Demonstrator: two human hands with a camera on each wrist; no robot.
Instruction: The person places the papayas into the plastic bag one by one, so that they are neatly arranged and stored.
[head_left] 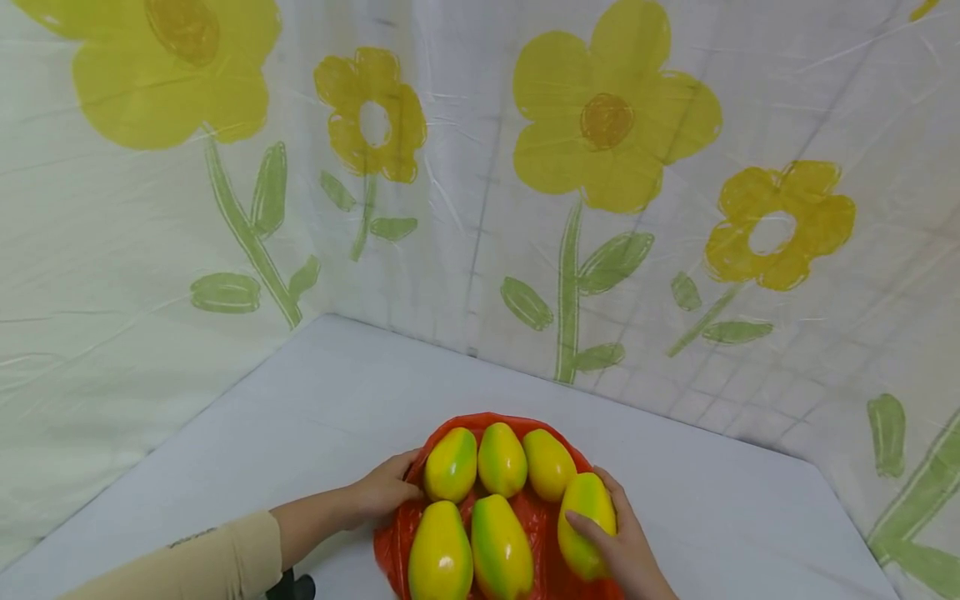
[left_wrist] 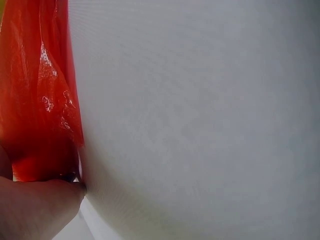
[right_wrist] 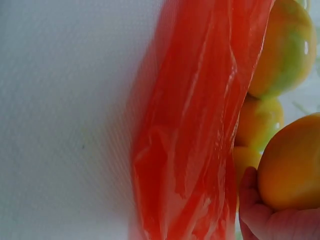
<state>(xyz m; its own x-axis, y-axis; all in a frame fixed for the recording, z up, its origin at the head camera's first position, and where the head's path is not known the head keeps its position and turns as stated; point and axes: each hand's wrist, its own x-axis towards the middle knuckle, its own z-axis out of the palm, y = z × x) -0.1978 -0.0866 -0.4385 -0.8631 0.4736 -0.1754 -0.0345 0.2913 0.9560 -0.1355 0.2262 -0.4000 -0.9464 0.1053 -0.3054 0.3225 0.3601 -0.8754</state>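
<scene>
A red plastic bag (head_left: 401, 533), opened wide and round, lies on the white table and holds several yellow papayas with green streaks. Three smaller ones, among them a papaya (head_left: 502, 460), sit in the back row, and larger ones such as a papaya (head_left: 441, 550) lie in front. At the bag's left edge, my left hand (head_left: 384, 490) pinches the red plastic. My right hand (head_left: 630, 533) grips a papaya (head_left: 587, 504) over the bag's right side, thumb on the near face and fingers behind. In the right wrist view this papaya (right_wrist: 295, 165) stands above the bag's rim.
The white tabletop (head_left: 337, 392) reaches back to a corner of hanging plastic sheets (head_left: 465, 208) printed with yellow flowers. Beside the left sleeve (head_left: 217, 558), part of a small black object (head_left: 292, 586) shows at the bottom edge.
</scene>
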